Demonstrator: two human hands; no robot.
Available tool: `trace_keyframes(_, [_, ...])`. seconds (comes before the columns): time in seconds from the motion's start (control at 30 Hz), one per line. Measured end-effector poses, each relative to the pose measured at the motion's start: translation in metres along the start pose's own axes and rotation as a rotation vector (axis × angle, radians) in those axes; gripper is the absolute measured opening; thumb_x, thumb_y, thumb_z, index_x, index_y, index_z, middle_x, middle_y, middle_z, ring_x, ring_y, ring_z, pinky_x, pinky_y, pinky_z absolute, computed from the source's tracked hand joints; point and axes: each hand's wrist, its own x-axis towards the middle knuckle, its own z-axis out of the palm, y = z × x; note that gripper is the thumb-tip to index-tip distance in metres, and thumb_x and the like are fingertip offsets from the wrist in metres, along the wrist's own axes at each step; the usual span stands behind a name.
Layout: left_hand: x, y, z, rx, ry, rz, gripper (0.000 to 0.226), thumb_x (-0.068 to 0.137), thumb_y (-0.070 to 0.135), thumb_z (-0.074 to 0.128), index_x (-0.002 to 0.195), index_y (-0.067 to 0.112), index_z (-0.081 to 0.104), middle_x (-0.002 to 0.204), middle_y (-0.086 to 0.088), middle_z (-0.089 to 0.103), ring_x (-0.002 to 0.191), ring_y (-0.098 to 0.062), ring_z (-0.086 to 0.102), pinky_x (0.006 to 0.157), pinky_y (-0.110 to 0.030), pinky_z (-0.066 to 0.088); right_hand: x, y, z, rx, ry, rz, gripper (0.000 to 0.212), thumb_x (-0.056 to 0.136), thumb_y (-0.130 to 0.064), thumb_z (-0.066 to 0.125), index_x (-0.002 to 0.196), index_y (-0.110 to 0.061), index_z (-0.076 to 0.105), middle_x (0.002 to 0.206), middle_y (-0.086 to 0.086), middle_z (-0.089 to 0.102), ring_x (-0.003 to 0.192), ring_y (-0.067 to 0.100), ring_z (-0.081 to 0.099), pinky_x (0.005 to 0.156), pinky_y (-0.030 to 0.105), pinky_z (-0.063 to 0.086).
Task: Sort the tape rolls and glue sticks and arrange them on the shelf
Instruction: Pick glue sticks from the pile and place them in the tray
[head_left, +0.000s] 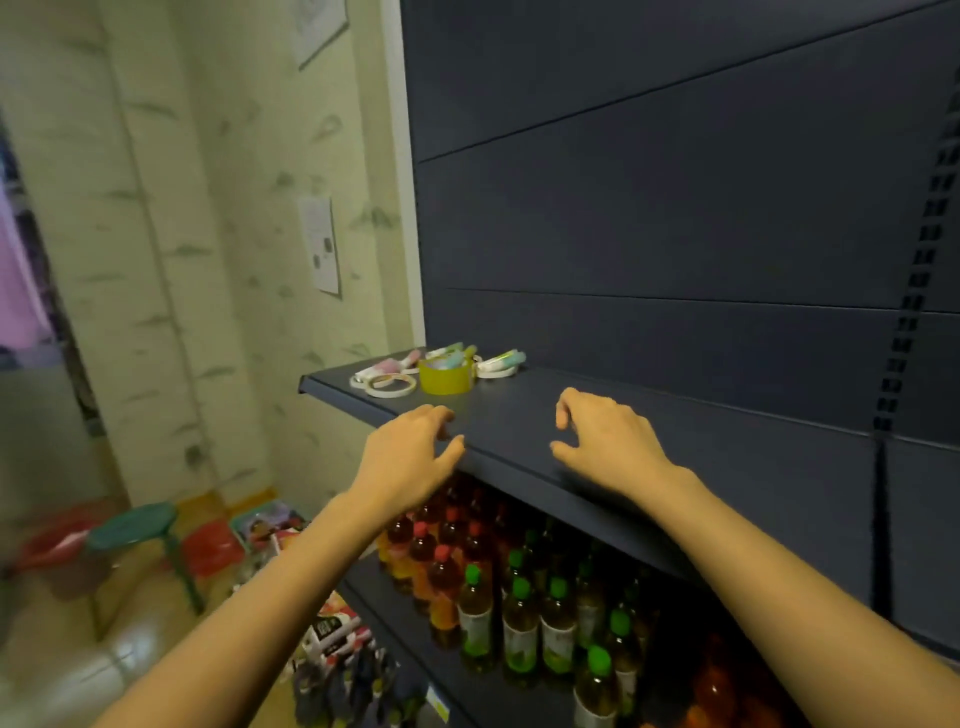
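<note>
Over the shelf (509, 410), hands (410, 452) (608, 441) loosely open

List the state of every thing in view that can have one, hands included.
Left hand: empty, fingers loosely curled, at the front edge of the shelf.
Right hand: empty, fingers loosely curled, over the shelf.
Yellow tape: flat on the shelf, unsorted.
White tapes: lying flat beside the yellow tape.
Glue sticks: on their sides, mixed among the tapes.
Bottles: upright, capped, under the shelf.
Stool: upright on the floor.
</note>
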Motion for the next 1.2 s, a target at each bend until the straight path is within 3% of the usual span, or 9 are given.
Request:
trace_keyframes(0.17, [0.009, -0.086, -0.007, 0.037, -0.012, 0.009, 0.036, 0.092, 0.041, 0.045, 0.121, 0.021, 0.054, 0.111, 0.004, 0.063, 0.096, -0.018, 0.060, 0.073, -0.030, 0.045, 0.052, -0.058, 0.039, 0.016, -0.013, 0.035, 0.019, 0.089, -0.031, 0.058, 0.086, -0.025, 0.040, 0.086, -0.006, 0.049, 0.080, 0.021, 0.047, 0.066, 0.031, 0.034])
trace_keyframes(0.4, [0.035, -0.168, -0.002, 0.036, -0.021, 0.009, 0.034, 0.092, 0.040, 0.045, 0.116, 0.022, 0.058, 0.108, 0.006, 0.065, 0.093, -0.015, 0.061, 0.069, -0.026, 0.042, 0.113, -0.103, 0.073, -0.003, -0.017, 0.072, 0.016, 0.087, -0.033, 0.058, 0.084, -0.027, 0.044, 0.089, -0.004, 0.053, 0.096, 0.027, 0.056, 0.069, 0.031, 0.035])
trace_keyframes(0.7, [0.097, -0.218, 0.042, -0.046, 0.005, 0.043, 0.028, 0.091, 0.036, 0.047, 0.109, 0.020, 0.063, 0.106, 0.003, 0.067, 0.094, -0.016, 0.061, 0.070, -0.029, 0.045, 0.195, -0.096, 0.107, -0.083, 0.020, 0.127, 0.012, 0.087, -0.030, 0.054, 0.093, -0.019, 0.054, 0.101, 0.003, 0.061, 0.095, 0.028, 0.058, 0.069, 0.032, 0.040])
trace_keyframes(0.83, [0.140, -0.240, 0.063, -0.066, 0.022, 0.032, 0.028, 0.092, 0.038, 0.046, 0.108, 0.021, 0.063, 0.105, 0.004, 0.067, 0.092, -0.016, 0.061, 0.067, -0.028, 0.044, 0.246, -0.083, 0.124, -0.105, 0.036, 0.180, 0.020, 0.087, -0.034, 0.053, 0.099, -0.018, 0.057, 0.104, 0.007, 0.063, 0.100, 0.032, 0.058, 0.079, 0.037, 0.042])
trace_keyframes(0.93, [0.169, -0.256, 0.076, -0.063, -0.010, 0.036, 0.031, 0.092, 0.041, 0.046, 0.108, 0.021, 0.063, 0.105, 0.006, 0.066, 0.093, -0.016, 0.061, 0.069, -0.028, 0.042, 0.282, -0.075, 0.136, -0.092, 0.024, 0.216, 0.018, 0.086, -0.039, 0.054, 0.090, -0.021, 0.054, 0.105, 0.006, 0.064, 0.098, 0.029, 0.058, 0.074, 0.034, 0.039])
trace_keyframes(1.2, [0.227, -0.293, 0.113, -0.098, -0.028, -0.020, 0.030, 0.092, 0.038, 0.047, 0.109, 0.020, 0.063, 0.105, 0.001, 0.067, 0.089, -0.017, 0.061, 0.074, -0.029, 0.049, 0.347, -0.061, 0.172, -0.324, -0.032, 0.372, 0.064, 0.084, -0.070, 0.038, 0.108, -0.015, 0.060, 0.107, 0.007, 0.064, 0.103, 0.030, 0.059, 0.069, 0.038, 0.032])
